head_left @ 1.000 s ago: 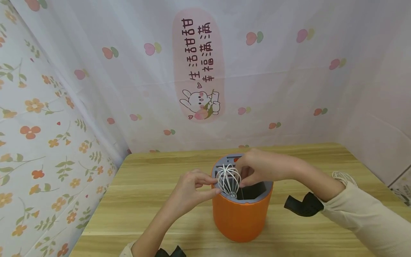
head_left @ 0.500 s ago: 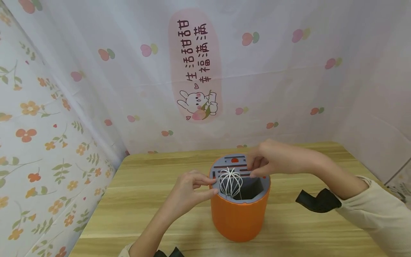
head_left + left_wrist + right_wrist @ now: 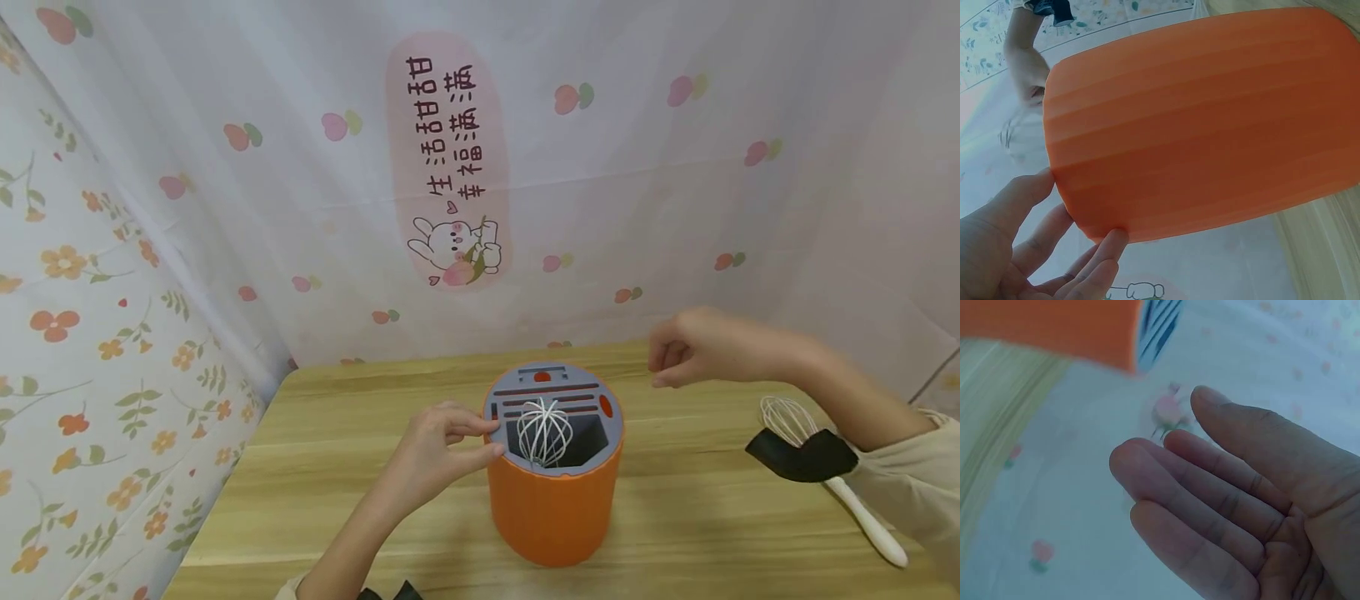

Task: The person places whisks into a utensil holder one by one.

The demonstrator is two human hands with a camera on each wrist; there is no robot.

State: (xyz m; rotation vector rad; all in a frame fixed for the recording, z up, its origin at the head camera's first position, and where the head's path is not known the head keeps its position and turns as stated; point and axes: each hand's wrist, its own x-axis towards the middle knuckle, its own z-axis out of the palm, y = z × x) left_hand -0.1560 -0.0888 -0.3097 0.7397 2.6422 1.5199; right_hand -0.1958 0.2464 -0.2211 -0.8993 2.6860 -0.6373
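Note:
An orange cylindrical utensil holder [image 3: 553, 517] with a grey slotted top stands upright on the table. A whisk [image 3: 544, 433] sits in its large front compartment, wire loops up; its handle is hidden inside. My left hand [image 3: 450, 437] touches the holder's left rim with thumb and fingertips. In the left wrist view those fingertips [image 3: 1113, 240] rest against the orange wall [image 3: 1210, 131]. My right hand [image 3: 697, 350] is in the air to the right of the holder. The right wrist view shows its fingers [image 3: 1191, 494] loosely bent, holding nothing.
A second whisk [image 3: 862, 517] with a white handle lies on the wooden table [image 3: 360, 500] at the right, partly behind the black wrist strap [image 3: 802, 457]. Printed curtains [image 3: 600, 183] hang behind the table and on the left.
My right hand has moved from above the holder out to the right, leaving the whisk in the compartment. The left hand stays at the rim. The second whisk is now more visible.

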